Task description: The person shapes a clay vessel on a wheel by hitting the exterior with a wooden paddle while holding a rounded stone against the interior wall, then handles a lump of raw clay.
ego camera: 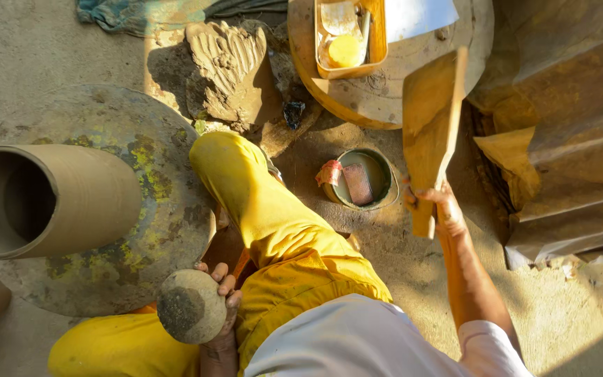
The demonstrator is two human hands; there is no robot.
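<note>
My right hand (435, 206) gripped the wooden paddle (430, 132) by its handle, blade raised; my left hand (221, 300) closed around a rounded stone (191, 306) beside my knee. The clay pot (50, 199) stood on the wheel disc (169, 209) to my left. I judged a careless blow could dent its soft wall. Around me lay dusty ground (385, 251), a water bowl (364, 179), and a clay lump (228, 66).

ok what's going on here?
A person in yellow trousers sits on the ground at a pottery wheel. The right hand holds a flat wooden paddle upright; the left hand grips a round stone. An open clay pot stands on the wheel, touched by neither hand. A small bowl of water sits by the knee, a lump of clay beyond.
</note>
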